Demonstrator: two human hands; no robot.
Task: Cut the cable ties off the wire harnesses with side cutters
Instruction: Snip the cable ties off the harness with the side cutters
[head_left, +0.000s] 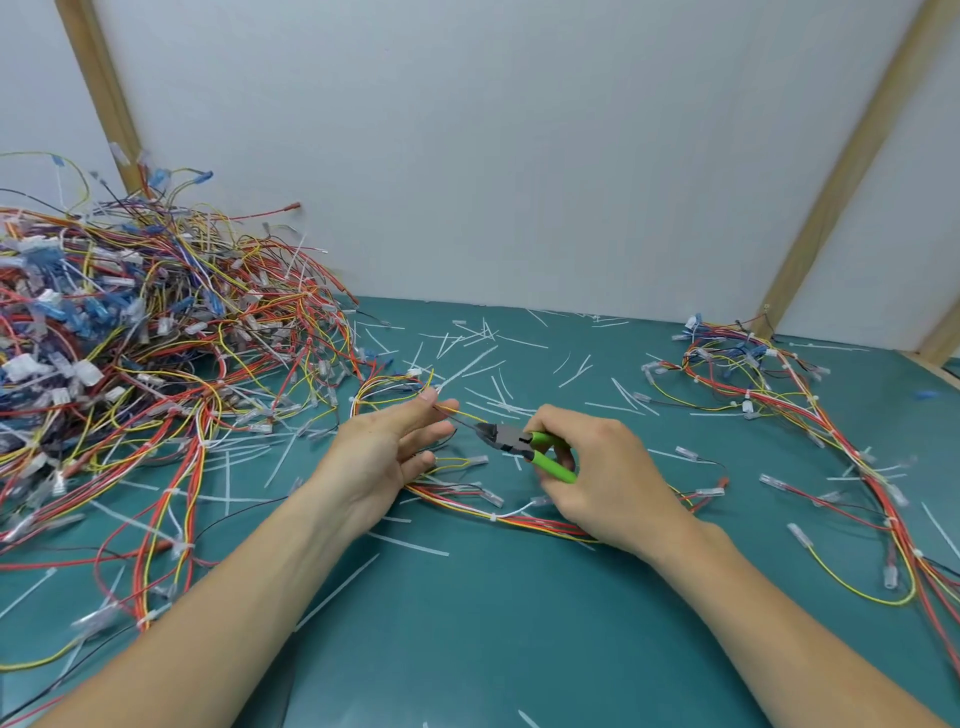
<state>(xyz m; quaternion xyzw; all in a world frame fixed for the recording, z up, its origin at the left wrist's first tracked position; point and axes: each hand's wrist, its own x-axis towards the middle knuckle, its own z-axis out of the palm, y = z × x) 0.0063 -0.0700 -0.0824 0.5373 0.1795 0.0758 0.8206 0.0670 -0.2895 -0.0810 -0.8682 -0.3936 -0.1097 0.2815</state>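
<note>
Head view:
Left hand (387, 452): its grip pinches thin yellow and dark wires (462, 414) between thumb and forefinger, just above the table (467, 623).
Right hand (597, 467): grip wrapped around the green handles of the side cutters (514, 441); dark tips point left, at the pinched wires.
Wire harnesses: big tangled pile (130, 322) at left, smaller bunch (779, 384) at right.
Cut ties (483, 358): white strips scattered across the green table.

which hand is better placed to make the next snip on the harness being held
Right. The right hand already grips the green-handled side cutters, their tip pointing at the wires that the left hand pinches. The left hand holds no tool and is steadying the harness.
</note>
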